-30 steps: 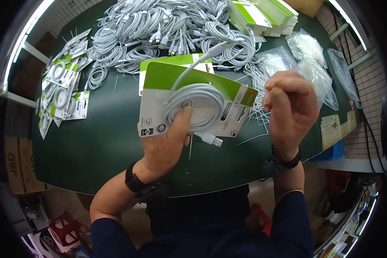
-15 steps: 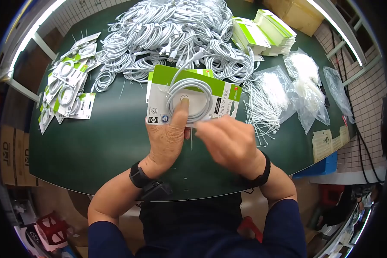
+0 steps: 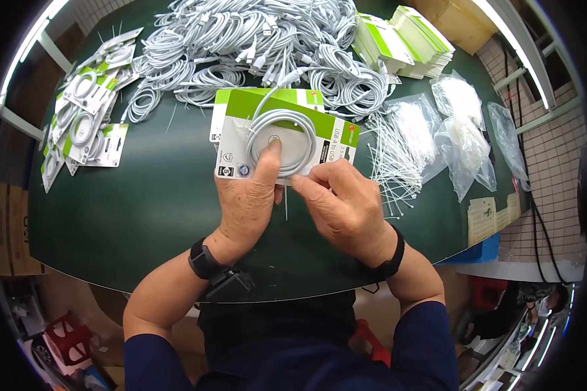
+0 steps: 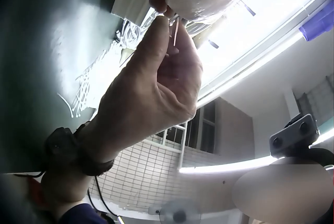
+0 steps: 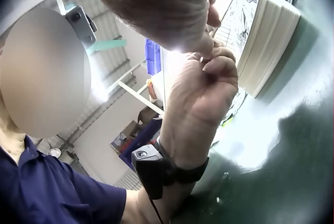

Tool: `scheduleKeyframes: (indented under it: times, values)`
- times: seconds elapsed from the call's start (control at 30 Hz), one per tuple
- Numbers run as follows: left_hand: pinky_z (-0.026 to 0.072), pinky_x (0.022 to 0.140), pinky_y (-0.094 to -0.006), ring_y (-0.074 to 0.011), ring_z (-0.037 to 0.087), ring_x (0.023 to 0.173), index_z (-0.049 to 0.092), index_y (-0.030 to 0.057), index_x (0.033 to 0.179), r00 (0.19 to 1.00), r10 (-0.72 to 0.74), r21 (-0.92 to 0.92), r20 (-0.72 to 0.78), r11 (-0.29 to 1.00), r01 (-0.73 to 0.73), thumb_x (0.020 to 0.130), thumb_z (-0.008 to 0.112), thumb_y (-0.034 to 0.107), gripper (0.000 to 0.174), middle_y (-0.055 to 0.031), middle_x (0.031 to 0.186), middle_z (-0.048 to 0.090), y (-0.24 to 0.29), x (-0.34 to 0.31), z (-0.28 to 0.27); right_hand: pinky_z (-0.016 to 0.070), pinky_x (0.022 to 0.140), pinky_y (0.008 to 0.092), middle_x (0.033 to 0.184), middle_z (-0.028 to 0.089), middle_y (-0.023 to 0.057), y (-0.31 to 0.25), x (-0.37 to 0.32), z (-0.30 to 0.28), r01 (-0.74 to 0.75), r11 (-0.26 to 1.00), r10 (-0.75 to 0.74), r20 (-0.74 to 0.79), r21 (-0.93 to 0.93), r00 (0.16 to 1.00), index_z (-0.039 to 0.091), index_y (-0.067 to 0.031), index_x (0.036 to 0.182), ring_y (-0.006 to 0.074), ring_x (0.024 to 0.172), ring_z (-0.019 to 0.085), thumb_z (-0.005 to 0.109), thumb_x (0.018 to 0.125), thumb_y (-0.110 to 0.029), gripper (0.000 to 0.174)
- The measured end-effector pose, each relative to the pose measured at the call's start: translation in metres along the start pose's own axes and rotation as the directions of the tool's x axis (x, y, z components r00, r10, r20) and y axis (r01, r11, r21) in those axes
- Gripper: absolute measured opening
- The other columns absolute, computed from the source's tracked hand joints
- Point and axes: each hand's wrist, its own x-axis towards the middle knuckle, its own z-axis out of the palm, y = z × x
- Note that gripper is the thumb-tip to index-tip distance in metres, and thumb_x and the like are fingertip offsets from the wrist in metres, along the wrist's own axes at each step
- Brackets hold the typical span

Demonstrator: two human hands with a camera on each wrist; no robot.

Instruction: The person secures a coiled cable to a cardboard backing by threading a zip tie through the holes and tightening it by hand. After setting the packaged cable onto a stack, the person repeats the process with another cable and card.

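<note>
My left hand (image 3: 246,202) grips a green and white packaging card, its thumb pressed inside the ring of a coiled white USB cable (image 3: 306,127) on the card's front. Beneath that card (image 3: 235,143) shows part of a second card (image 3: 220,117). My right hand (image 3: 346,212) pinches at the coil's lower right, thumb and index finger at the card's bottom edge; the fingers hide the cable's USB-A plug. A thin white cable tie (image 3: 286,205) hangs below the card. In the left wrist view, a thin pale strip (image 4: 176,32) shows by the right fingers.
A large heap of coiled cables (image 3: 241,39) covers the back. Finished carded cables (image 3: 81,127) lie at left. Card stacks (image 3: 424,42) stand at back right, with loose cable ties (image 3: 394,163) and plastic bags (image 3: 466,156) in front of them.
My right hand has come in from the right, away from the card, to the coil's lower edge. The left hand has kept hold of the card, which has tilted slightly.
</note>
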Motion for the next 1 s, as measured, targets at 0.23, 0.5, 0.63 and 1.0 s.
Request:
scheduleKeyframes:
  times: [0.23, 0.5, 0.63, 1.0]
  values:
    - [0.0491, 0.05, -0.0239, -0.007, 0.063, 0.069, 0.064, -0.0004, 0.122, 0.994, 0.111, 0.057, -0.022, 0.992, -0.11, 0.101, 0.07, 0.009, 0.024, -0.0052, 0.096, 0.07, -0.013, 0.001, -0.001, 0.0539, 0.055, 0.0332, 0.089, 0.068, 0.0055, -0.004, 0.003, 0.004, 0.018, 0.999, -0.021, 0.06, 0.035, 0.998, 0.077, -0.0054, 0.106, 0.0211, 0.07, 0.068, 0.087, 0.073, 0.001, 0.034]
    - [0.0574, 0.069, -0.0273, -0.0098, 0.069, 0.087, 0.067, -0.0025, 0.124, 0.996, 0.092, 0.076, -0.007, 0.993, -0.091, 0.1, 0.072, 0.01, 0.027, -0.0051, 0.105, 0.074, -0.01, -0.005, -0.003, 0.0559, 0.057, 0.0335, 0.091, 0.07, 0.0075, -0.003, 0.001, 0.013, 0.019, 0.995, -0.021, 0.021, 0.1, 1.0, 0.072, -0.0036, 0.099, 0.0225, 0.072, 0.07, 0.086, 0.081, 0.0, 0.023]
    - [0.0575, 0.073, -0.0274, -0.0093, 0.068, 0.088, 0.068, -0.0028, 0.122, 0.999, 0.048, 0.042, 0.01, 0.998, -0.049, 0.1, 0.072, 0.01, 0.026, -0.0047, 0.105, 0.074, -0.011, -0.003, -0.008, 0.0569, 0.058, 0.0334, 0.094, 0.07, 0.0083, -0.002, -0.002, 0.017, -0.059, 0.981, 0.056, 0.024, 0.184, 0.998, 0.07, -0.0039, 0.095, 0.0233, 0.074, 0.072, 0.086, 0.083, 0.0, 0.021]
    - [0.0575, 0.073, -0.0272, -0.0083, 0.069, 0.088, 0.071, -0.0036, 0.121, 0.995, 0.015, 0.125, 0.103, 0.992, -0.028, 0.101, 0.074, 0.013, 0.027, -0.0045, 0.102, 0.076, -0.013, -0.003, -0.017, 0.0586, 0.059, 0.0328, 0.099, 0.073, 0.01, 0.0, 0.0, 0.023, -0.035, 0.993, 0.038, -0.032, 0.109, 0.999, 0.071, -0.0032, 0.095, 0.0233, 0.072, 0.073, 0.089, 0.079, 0.001, 0.025]
